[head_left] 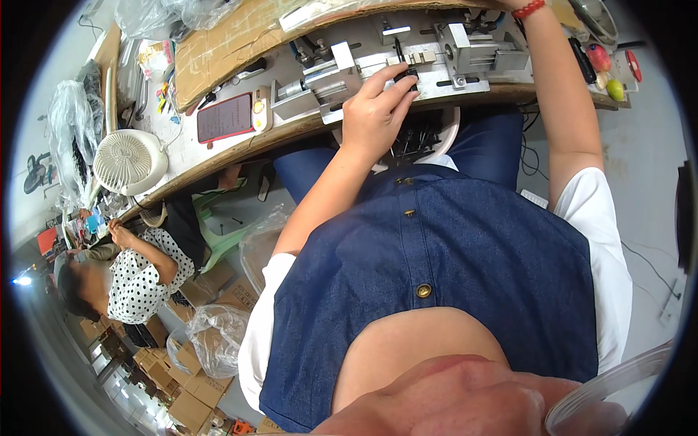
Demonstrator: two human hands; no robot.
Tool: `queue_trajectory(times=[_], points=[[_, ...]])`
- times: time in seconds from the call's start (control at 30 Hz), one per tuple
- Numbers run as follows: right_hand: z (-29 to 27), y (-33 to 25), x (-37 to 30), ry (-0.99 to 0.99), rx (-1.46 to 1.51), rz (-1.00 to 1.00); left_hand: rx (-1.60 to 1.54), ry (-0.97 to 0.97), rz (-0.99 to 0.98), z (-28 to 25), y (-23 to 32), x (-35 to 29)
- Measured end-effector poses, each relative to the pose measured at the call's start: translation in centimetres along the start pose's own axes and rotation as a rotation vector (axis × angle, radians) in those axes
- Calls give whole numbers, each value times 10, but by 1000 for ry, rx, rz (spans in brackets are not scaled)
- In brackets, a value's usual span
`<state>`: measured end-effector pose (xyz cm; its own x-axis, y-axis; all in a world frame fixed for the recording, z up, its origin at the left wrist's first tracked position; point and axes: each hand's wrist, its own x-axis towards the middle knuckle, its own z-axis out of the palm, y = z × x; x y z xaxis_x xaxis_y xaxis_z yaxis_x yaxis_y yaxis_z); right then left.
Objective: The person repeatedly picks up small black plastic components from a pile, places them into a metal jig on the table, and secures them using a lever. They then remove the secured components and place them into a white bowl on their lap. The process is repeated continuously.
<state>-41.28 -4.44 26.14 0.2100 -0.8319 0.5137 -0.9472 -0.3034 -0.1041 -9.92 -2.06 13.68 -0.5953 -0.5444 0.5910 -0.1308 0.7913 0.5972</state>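
My left hand [372,110] is at the metal clamping fixture on the bench, its thumb and fingers closed round a small black part [413,80] at the middle of the fixture. The fingers partly cover this part, and I cannot make out its exact kind. Metal blocks stand on both sides, a left clamp [331,80] and a right clamp [469,54]. My right arm stretches to the far side of the bench, with a red bead bracelet [528,9] at the wrist. Most of my right hand [509,3] is cut off by the upper edge, so its fingers are hidden.
A white bowl [452,131] of black pieces sits at my lap. Along the bench lie a red-framed phone [225,118], a white fan [129,161] and a cardboard sheet [211,54]. Fruit [600,58] lies at the right end. Another person [145,280] sits at left, near cartons [193,410].
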Motion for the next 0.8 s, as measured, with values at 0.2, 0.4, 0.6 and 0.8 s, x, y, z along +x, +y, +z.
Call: queue_trajectory(times=[0.2, 0.4, 0.6, 0.8], points=[[-15, -27, -13, 201, 349, 442, 53, -51, -49, -1, 8, 1], [-10, -62, -49, 297, 805, 526, 2, -85, -27, -21, 11, 20], [9, -156, -100, 178, 730, 408, 417, 180, 324, -83, -33, 131], [46, -176, -110, 33, 242, 152, 478, -207, 198, -104, -54, 174]])
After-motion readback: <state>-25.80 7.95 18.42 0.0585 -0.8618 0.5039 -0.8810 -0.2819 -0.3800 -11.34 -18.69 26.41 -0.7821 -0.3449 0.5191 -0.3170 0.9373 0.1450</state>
